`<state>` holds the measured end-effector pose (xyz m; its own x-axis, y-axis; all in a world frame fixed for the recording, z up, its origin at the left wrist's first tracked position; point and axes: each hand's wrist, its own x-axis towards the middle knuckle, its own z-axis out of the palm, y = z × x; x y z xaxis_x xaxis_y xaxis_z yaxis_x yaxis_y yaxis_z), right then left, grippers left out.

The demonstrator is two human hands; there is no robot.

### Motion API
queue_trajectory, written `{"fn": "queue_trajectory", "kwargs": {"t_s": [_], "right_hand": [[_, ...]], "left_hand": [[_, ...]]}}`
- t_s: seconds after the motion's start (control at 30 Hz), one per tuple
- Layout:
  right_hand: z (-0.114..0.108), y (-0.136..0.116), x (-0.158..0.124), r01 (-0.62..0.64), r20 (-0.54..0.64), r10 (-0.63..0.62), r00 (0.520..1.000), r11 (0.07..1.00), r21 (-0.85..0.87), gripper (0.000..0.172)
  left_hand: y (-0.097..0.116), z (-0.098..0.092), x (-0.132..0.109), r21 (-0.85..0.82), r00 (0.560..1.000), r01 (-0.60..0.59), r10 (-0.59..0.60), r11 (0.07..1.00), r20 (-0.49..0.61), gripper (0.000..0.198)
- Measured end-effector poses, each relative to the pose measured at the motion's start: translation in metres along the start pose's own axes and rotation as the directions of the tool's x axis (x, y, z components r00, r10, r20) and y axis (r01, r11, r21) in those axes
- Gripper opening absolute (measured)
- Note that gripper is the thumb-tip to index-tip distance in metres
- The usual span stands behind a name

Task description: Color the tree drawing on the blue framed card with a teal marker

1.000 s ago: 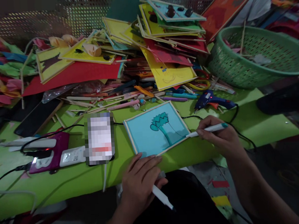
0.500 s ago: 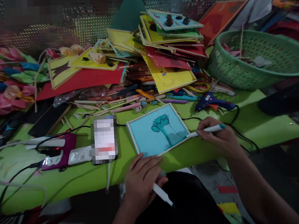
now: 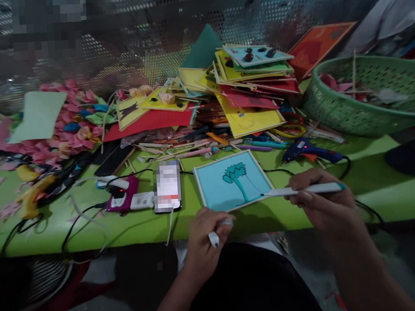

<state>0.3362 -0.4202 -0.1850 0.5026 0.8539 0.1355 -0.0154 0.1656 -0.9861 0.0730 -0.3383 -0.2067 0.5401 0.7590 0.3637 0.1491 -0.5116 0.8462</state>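
Note:
A light blue card (image 3: 216, 187) framed with thin wooden sticks lies on the green tabletop (image 3: 145, 230), with a teal, black-outlined tree-like drawing (image 3: 235, 175) on it. My right hand (image 3: 321, 196) grips a white marker (image 3: 313, 189), its tip at the card's lower right corner, where a thin line runs down. Below the card's lower left corner, my left hand (image 3: 205, 239) is closed around another white marker (image 3: 213, 239), which points toward me. A small pale item (image 3: 227, 221) shows at its fingertips; I cannot make out what it is.
Left of the card are a phone (image 3: 167, 187) and a purple power strip (image 3: 123, 197) with cables. Behind lie sticks, pens and stacked framed cards (image 3: 250, 120). A blue glue gun (image 3: 308, 151) and a green basket (image 3: 365, 114) stand to the right, a yellow glue gun (image 3: 35, 197) far left.
The view has swung left, so the scene sits farther right. My left hand has drawn its fingers off the card's lower edge and curled them. The right marker lies flatter, its tip still near the corner.

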Motion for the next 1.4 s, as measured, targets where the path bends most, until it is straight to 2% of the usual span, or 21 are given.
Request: {"fn": "queue_trajectory", "kwargs": {"t_s": [0.1, 0.23, 0.43, 0.57, 0.73, 0.87, 1.0, 1.1, 1.23, 1.3, 1.4], "right_hand": [[0.016, -0.008, -0.005, -0.076, 0.096, 0.072, 0.993, 0.997, 0.035, 0.028], [0.032, -0.013, -0.010, -0.102, 0.101, 0.093, 0.990, 0.991, 0.087, 0.029], [0.035, -0.009, -0.016, -0.115, 0.114, 0.101, 0.988, 0.986, 0.121, 0.025], [0.034, -0.011, -0.020, -0.128, 0.153, 0.123, 0.981, 0.991, 0.025, 0.029], [0.039, -0.014, -0.027, -0.101, 0.209, 0.111, 0.972, 0.993, -0.058, 0.023], [0.046, -0.006, -0.043, -0.104, 0.152, 0.093, 0.984, 0.992, 0.065, 0.021], [0.053, 0.007, -0.065, -0.056, 0.085, 0.032, 0.996, 0.955, 0.290, 0.021], [0.055, 0.013, -0.078, -0.024, 0.034, 0.014, 0.999, 0.948, 0.319, 0.023], [0.052, 0.016, -0.081, -0.070, 0.024, 0.066, 0.998, 0.942, 0.329, 0.023], [0.047, 0.013, -0.074, -0.092, 0.061, 0.077, 0.995, 0.948, 0.305, 0.021], [0.038, 0.003, -0.046, -0.080, 0.095, 0.064, 0.993, 0.980, 0.180, 0.022]], "left_hand": [[0.007, 0.006, 0.007, -0.185, 0.982, 0.189, -0.187, 0.964, 0.028, 0.043], [0.006, 0.013, 0.013, -0.210, 0.975, 0.222, -0.218, 0.952, 0.042, 0.054], [0.007, 0.015, 0.010, -0.171, 0.985, 0.173, -0.168, 0.970, 0.041, 0.055], [0.009, 0.017, 0.010, -0.126, 0.993, 0.117, -0.113, 0.985, 0.042, 0.056], [0.009, 0.021, 0.012, -0.040, 0.999, 0.034, -0.033, 0.999, 0.026, 0.055], [0.013, 0.027, 0.005, 0.001, 0.999, -0.032, 0.032, 0.999, 0.010, 0.055], [0.018, 0.036, -0.011, 0.015, 0.996, -0.093, 0.093, 0.996, -0.006, 0.056], [0.019, 0.042, -0.021, 0.027, 0.990, -0.138, 0.137, 0.990, 0.015, 0.055], [0.015, 0.047, -0.022, 0.056, 0.984, -0.169, 0.165, 0.984, 0.069, 0.059], [0.014, 0.047, -0.018, 0.017, 0.990, -0.111, 0.109, 0.994, 0.086, 0.059], [0.015, 0.044, -0.013, -0.220, 0.989, 0.145, -0.138, 0.965, 0.044, 0.049]]}}
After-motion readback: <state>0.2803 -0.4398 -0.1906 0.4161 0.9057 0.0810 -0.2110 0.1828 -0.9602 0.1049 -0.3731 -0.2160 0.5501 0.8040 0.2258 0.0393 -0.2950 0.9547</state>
